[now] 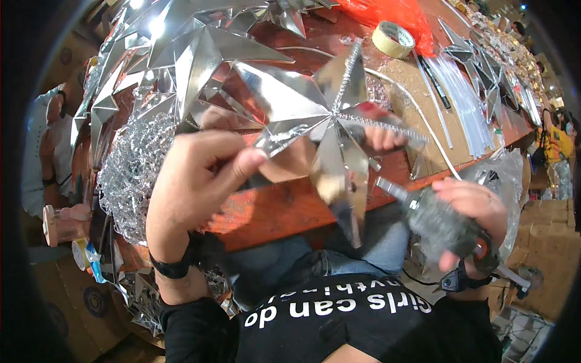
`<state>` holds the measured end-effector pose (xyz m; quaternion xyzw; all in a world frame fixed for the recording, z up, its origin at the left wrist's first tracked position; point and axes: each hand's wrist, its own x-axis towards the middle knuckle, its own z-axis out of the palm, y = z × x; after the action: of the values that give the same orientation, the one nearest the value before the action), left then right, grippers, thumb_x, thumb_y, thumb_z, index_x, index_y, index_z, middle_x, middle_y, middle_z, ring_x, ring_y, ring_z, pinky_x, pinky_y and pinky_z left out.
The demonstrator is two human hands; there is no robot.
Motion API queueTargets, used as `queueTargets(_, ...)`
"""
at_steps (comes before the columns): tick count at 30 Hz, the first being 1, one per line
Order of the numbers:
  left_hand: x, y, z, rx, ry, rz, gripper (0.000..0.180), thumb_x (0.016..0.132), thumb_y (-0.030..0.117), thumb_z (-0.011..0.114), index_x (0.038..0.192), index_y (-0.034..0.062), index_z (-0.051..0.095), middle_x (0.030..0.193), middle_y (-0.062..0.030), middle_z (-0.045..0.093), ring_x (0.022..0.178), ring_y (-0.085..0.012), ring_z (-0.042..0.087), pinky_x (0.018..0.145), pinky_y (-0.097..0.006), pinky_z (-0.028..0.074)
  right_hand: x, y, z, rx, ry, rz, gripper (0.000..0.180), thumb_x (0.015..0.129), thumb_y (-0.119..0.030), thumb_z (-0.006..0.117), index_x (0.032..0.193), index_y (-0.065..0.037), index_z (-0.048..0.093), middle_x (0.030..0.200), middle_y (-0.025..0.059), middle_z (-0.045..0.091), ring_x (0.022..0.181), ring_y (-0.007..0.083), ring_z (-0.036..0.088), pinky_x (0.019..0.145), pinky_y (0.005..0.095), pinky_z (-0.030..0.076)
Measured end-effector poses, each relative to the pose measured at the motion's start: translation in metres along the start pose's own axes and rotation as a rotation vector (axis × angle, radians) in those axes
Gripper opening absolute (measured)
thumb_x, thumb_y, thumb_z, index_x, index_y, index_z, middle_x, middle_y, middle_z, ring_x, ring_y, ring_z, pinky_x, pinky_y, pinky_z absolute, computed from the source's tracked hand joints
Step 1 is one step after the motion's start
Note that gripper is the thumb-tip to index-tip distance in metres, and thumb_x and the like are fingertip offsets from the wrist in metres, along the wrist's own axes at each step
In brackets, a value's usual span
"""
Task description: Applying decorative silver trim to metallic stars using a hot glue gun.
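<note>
A large shiny silver star (pixel 342 163) is held up over the table edge, its left point pinched between the thumb and fingers of my left hand (pixel 203 166). Thin silver tinsel trim (pixel 378 125) runs from the star's centre along two of its ridges. My right hand (pixel 475 209) is wrapped round a dark grey glue gun (pixel 439 221), blurred by motion. The gun's metal nozzle (pixel 390 187) points toward the star's lower right side, apart from it. A whitish glue stick (pixel 513 277) sticks out of the gun's rear.
A heap of silver tinsel (pixel 134 175) lies left of my left hand. More silver stars (pixel 200 57) pile up behind it. At the back are a tape roll (pixel 393 39), a red plastic bag (pixel 393 15) and clear glue sticks (pixel 466 103) on cardboard. A white cord (pixel 423 118) crosses the table.
</note>
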<state>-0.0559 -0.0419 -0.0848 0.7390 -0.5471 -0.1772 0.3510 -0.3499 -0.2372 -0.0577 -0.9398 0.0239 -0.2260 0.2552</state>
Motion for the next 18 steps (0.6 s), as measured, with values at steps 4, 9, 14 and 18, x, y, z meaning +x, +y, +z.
queueTargets(4,0.0,0.019,0.005,-0.217,-0.339,0.156,0.013,0.084,0.016,0.067,0.084,0.0038,0.065,0.07,-0.0089,0.064,0.063,-0.0234,0.063,0.06,-0.033,0.049,0.006,-0.008,-0.011,-0.183,0.082,0.112,0.053,0.059,-0.04,0.085,0.088,-0.002,0.061,0.095,0.0146,0.068,0.095,0.0295,0.067,0.085,0.0374,0.051)
queueTargets(9,-0.008,0.019,0.053,-0.322,-0.498,0.484,0.029,0.076,0.002,0.062,0.105,0.0043,0.062,0.097,-0.0115,0.066,0.091,-0.0301,0.064,0.077,-0.037,0.051,0.026,-0.006,-0.001,-0.212,0.15,0.046,0.054,0.056,-0.028,0.088,0.093,0.0,0.061,0.094,0.0143,0.067,0.097,0.0302,0.066,0.083,0.0366,0.051)
queueTargets(14,-0.009,0.024,0.05,-0.384,-0.452,0.492,0.02,0.079,0.007,0.066,0.099,0.0043,0.065,0.091,-0.008,0.069,0.08,-0.0253,0.066,0.068,-0.034,0.052,0.04,0.0,0.005,-0.177,0.117,0.06,0.065,0.056,-0.053,0.079,0.086,0.0,0.06,0.088,0.0131,0.065,0.086,0.0301,0.064,0.077,0.037,0.049)
queueTargets(18,-0.008,0.025,0.032,-0.477,-0.144,0.478,0.015,0.073,0.009,0.077,0.086,0.0073,0.069,0.078,-0.0016,0.07,0.062,-0.0179,0.066,0.055,-0.028,0.051,0.044,0.008,0.003,-0.167,0.049,0.06,0.071,0.054,-0.063,0.074,0.083,0.0,0.06,0.083,0.0115,0.064,0.081,0.0293,0.064,0.073,0.0355,0.049)
